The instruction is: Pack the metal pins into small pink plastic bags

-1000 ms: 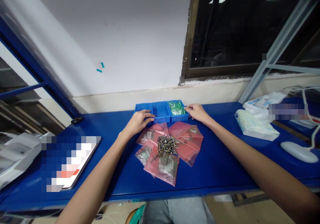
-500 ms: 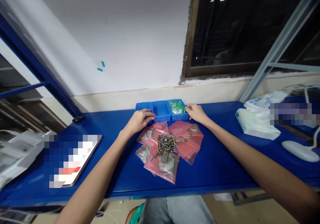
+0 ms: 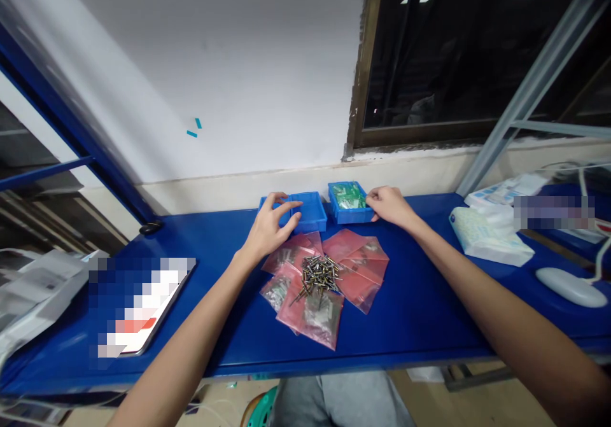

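My right hand [image 3: 390,207] pinches the right side of a small blue bin [image 3: 352,216], which holds clear and green packets [image 3: 347,195]. That bin stands apart from two blue bins side by side to its left. Over the left bin and the front of the middle bin [image 3: 310,224], my left hand [image 3: 272,224] is open, thumb and fingers apart, with nothing in it; whether it touches a rim I cannot tell. In front of the bins, pink plastic bags [image 3: 356,258] lie fanned out, some with small parts inside. A pile of small metal pins or screws [image 3: 319,274] rests on them.
The blue table [image 3: 410,312] runs along a white wall [image 3: 238,83]. On the left lie a partly blurred flat tablet-like object [image 3: 167,293] and white boxes [image 3: 38,306]. A tissue pack [image 3: 491,239] and a white mouse-shaped object [image 3: 571,287] are on the right.
The bin with the green packets has moved right and slightly back with my right hand, leaving a gap beside the middle bin. My left hand has lifted and spread its fingers.
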The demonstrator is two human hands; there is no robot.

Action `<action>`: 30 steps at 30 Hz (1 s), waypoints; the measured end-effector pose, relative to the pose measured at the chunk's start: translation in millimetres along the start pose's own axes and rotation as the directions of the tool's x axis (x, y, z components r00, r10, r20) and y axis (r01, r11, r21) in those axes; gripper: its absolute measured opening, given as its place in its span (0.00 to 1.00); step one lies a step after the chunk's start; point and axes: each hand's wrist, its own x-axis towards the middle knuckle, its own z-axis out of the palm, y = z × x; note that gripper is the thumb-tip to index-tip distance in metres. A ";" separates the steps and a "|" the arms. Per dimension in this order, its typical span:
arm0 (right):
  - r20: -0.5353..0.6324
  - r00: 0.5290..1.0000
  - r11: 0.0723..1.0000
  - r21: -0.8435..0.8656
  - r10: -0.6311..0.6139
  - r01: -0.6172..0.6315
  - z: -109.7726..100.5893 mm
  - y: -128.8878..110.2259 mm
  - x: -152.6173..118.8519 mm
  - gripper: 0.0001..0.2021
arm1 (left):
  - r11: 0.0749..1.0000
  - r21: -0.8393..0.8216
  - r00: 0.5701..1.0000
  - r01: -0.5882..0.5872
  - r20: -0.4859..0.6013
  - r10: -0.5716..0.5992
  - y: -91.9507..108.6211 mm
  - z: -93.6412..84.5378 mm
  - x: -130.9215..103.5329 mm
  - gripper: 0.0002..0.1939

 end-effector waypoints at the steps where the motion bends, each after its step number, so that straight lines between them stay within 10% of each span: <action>1: -0.026 1.000 1.000 -0.012 -0.013 0.012 -7.6 -4.1 -2.7 0.10 | 0.999 -0.042 1.000 0.023 -0.015 -0.024 7.3 1.5 0.5 0.16; 6: -0.141 0.987 0.994 0.061 -0.080 0.089 -27.0 -33.4 -29.8 0.08 | 0.888 -0.396 0.972 0.233 0.064 -0.227 44.2 15.8 0.5 0.24; 10: -0.090 0.985 0.973 0.169 -0.144 0.158 -18.5 -60.6 -57.4 0.09 | 0.576 -0.661 0.870 0.482 0.284 -0.403 64.3 20.8 0.3 0.33; 15: -0.120 0.960 0.957 0.114 -0.253 0.267 -7.2 -79.5 -75.2 0.07 | 0.298 -0.856 0.836 0.423 0.242 -0.492 72.7 15.5 2.7 0.36; 19: -0.072 0.994 0.934 0.342 -0.079 0.099 -1.6 -77.3 -72.3 0.21 | 0.209 -0.885 0.831 0.415 0.275 -0.484 70.0 16.3 3.5 0.32; 24: 0.140 0.990 0.678 0.729 -0.016 -0.092 11.2 -77.4 -69.2 0.32 | 0.311 -0.851 0.870 0.423 0.285 -0.403 71.0 18.7 0.4 0.37; 30: 0.128 0.992 0.619 0.777 0.020 -0.113 21.1 -76.6 -69.3 0.34 | 0.907 -0.391 0.983 0.154 -0.037 -0.182 64.0 3.9 0.9 0.53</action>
